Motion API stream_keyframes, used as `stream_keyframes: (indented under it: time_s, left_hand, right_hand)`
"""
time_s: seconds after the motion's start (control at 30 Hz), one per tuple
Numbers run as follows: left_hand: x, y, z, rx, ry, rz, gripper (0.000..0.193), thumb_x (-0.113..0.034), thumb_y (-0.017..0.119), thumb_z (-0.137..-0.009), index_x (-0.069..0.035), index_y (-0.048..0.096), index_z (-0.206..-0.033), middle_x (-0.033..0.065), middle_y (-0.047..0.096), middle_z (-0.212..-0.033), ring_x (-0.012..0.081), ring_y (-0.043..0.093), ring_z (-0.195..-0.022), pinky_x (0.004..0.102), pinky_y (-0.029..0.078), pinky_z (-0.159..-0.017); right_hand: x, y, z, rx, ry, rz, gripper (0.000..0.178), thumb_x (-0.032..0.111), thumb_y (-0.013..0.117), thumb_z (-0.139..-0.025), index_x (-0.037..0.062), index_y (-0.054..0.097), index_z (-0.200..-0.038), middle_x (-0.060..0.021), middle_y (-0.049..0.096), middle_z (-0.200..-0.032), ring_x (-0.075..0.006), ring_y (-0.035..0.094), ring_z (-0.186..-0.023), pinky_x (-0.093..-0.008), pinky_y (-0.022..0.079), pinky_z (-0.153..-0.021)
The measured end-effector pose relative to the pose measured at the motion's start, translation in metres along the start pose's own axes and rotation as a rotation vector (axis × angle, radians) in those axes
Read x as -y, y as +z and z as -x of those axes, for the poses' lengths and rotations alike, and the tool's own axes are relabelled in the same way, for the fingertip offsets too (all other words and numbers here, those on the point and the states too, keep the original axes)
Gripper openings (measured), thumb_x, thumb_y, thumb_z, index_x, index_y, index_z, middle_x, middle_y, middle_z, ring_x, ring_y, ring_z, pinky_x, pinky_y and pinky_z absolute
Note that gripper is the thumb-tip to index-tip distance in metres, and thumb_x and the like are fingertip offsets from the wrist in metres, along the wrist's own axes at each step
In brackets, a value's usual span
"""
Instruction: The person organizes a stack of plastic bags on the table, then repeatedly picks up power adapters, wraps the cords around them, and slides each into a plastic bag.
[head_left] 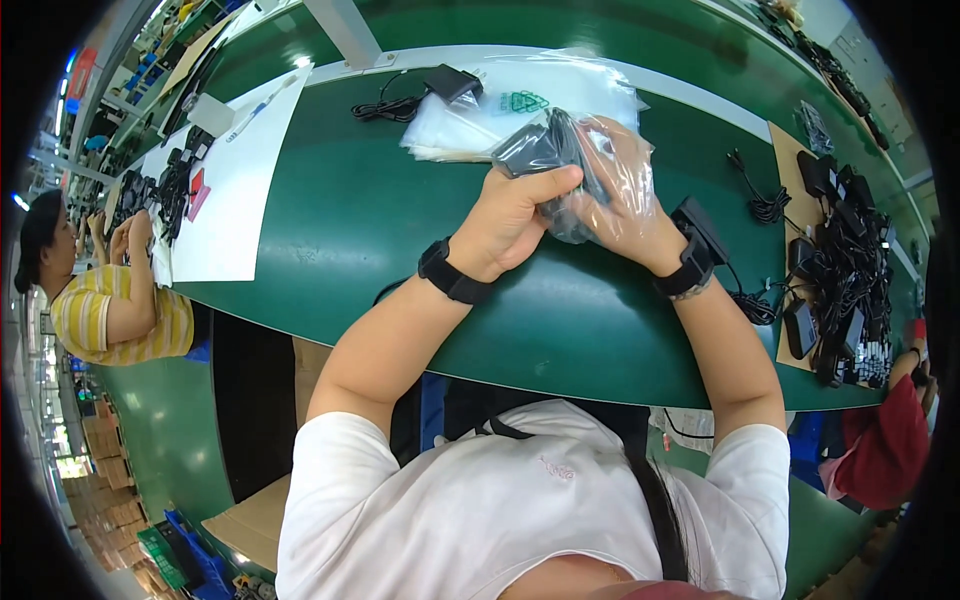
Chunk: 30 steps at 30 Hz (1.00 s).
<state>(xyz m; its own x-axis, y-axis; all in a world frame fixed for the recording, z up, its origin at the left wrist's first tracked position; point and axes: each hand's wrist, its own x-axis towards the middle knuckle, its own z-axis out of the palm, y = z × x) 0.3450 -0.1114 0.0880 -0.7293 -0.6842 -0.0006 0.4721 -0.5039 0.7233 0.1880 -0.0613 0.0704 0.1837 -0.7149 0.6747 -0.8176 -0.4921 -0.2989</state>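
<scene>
Shirt (520, 500): white, at the lower edge, closest to the lens; both bare forearms rise from it toward the green table (350, 220).
Left hand (505, 225): wrist in a black band, bent inward; fingers curled, thumb laid flat along the top of a black power adapter (535, 150), gripping it.
Adapter: raised just above the table centre, partly inside a clear plastic bag (610, 165).
Right hand (625, 215): black-banded wrist, palm cupped behind the bag, fingers wrapped in the film and holding it.
Behind: a stack of clear bags (470, 125).
Far right: a pile of black adapters (845, 270) on cardboard.
</scene>
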Motion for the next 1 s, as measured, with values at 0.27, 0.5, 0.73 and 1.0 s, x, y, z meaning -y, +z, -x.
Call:
stream_keyframes:
  time_s: [0.27,0.5,0.73,1.0]
  left_hand:
    - [-0.02,-0.012,-0.008,-0.143,0.116,0.086,0.028,0.004,0.06,-0.076,-0.001,0.055,-0.103,0.0078,0.06,-0.098,0.0184,0.058,-0.087,0.033,0.048,-0.079]
    - [-0.014,-0.018,-0.012,-0.081,0.152,0.05,0.028,0.002,0.059,-0.078,0.0,0.053,-0.105,0.0101,0.06,-0.098,0.0219,0.058,-0.091,0.0355,0.046,-0.084]
    - [-0.019,-0.012,-0.006,-0.084,0.157,0.134,0.029,0.003,0.057,-0.079,-0.001,0.052,-0.107,0.01,0.059,-0.099,0.0205,0.057,-0.093,0.0338,0.047,-0.083]
    - [-0.001,0.003,0.002,0.007,0.255,-0.025,0.036,-0.003,0.064,-0.078,-0.003,0.052,-0.111,0.0059,0.058,-0.105,0.0163,0.054,-0.097,0.0285,0.042,-0.087]
  right_hand:
    - [-0.027,-0.041,-0.011,-0.01,0.614,-0.734,0.064,0.029,0.057,-0.082,0.0091,0.03,-0.137,-0.0098,0.036,-0.135,-0.0242,0.037,-0.121,-0.0382,0.033,-0.098]
    - [-0.02,-0.026,-0.006,-0.095,0.778,-1.216,0.063,0.007,0.066,-0.076,0.006,0.031,-0.129,-0.0133,0.054,-0.109,-0.0202,0.055,-0.098,-0.0301,0.047,-0.077]
    - [-0.027,-0.042,-0.007,-0.357,0.603,-1.359,0.059,0.025,0.06,-0.084,0.0041,0.029,-0.13,-0.0129,0.051,-0.112,-0.0202,0.052,-0.1,-0.0341,0.045,-0.082]
    - [0.031,-0.015,-0.011,-0.005,0.81,-1.654,0.053,0.037,0.05,-0.09,0.0062,0.037,-0.13,-0.009,0.047,-0.124,-0.018,0.05,-0.107,-0.0363,0.044,-0.087]
